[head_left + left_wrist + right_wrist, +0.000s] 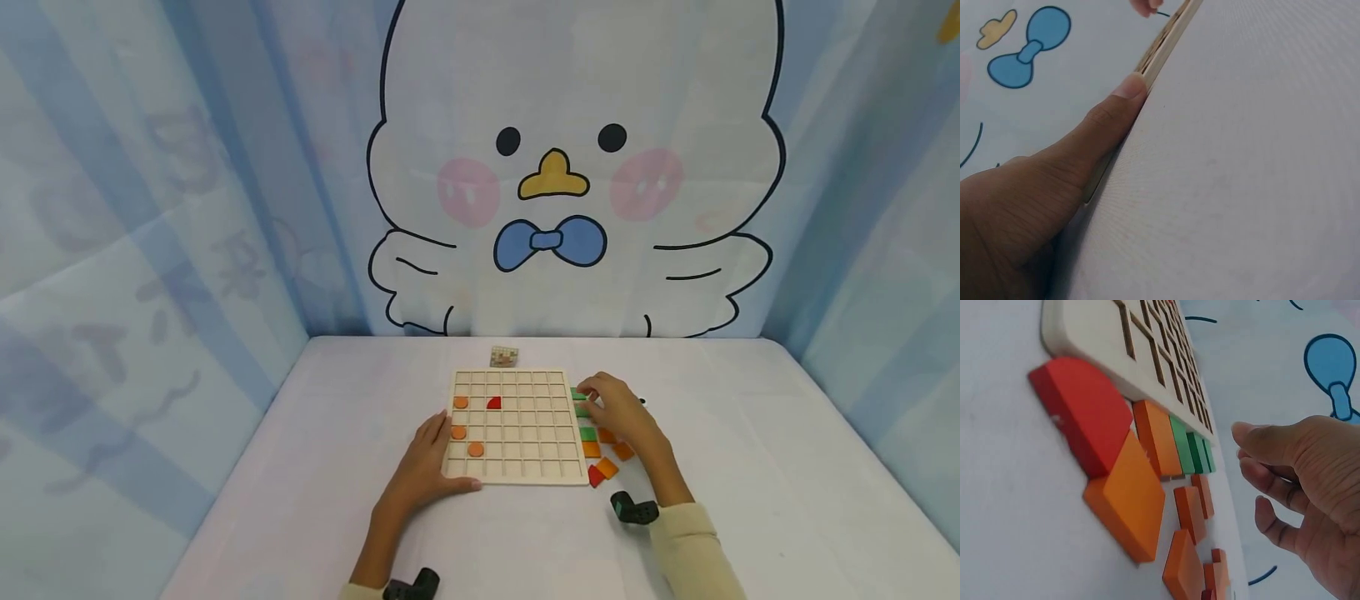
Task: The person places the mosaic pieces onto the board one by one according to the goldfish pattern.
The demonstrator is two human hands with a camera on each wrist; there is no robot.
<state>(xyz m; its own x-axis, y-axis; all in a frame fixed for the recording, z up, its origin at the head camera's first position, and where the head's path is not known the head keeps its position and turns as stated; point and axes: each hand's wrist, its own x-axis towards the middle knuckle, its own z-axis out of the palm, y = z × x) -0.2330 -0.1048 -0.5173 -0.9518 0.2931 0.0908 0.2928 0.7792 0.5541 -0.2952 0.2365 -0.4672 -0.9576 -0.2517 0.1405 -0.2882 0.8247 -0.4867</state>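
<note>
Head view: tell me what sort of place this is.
Probably a small curtained booth for tabletop play or recording: cartoon-printed, pale-blue cloth hangs behind and on both sides of a white table, which bears a gridded board and coloured blocks.

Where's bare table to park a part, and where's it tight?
Free: table left of the left hand, out to the left curtain; in front of the grid board, between the wrist cameras; right of the right sleeve.
Crowded: the board's right edge, with green pieces, orange pieces, a red piece and the right hand.
</note>
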